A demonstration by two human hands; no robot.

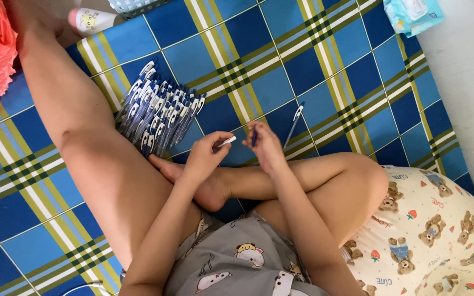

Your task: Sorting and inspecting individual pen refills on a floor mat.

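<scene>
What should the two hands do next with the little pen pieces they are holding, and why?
Probably bring the two pieces together. The left hand pinches a small white piece, the right hand a dark blue pen part, and their ends face each other, slightly apart. The pile of finished pens on the mat suggests these get joined too.

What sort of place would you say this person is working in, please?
Probably a home, on the floor: the person sits cross-legged on a blue plaid mat, a bear-print pillow at the right side. A heap of pens lies ahead; the left hand and right hand hold pen parts.
</scene>
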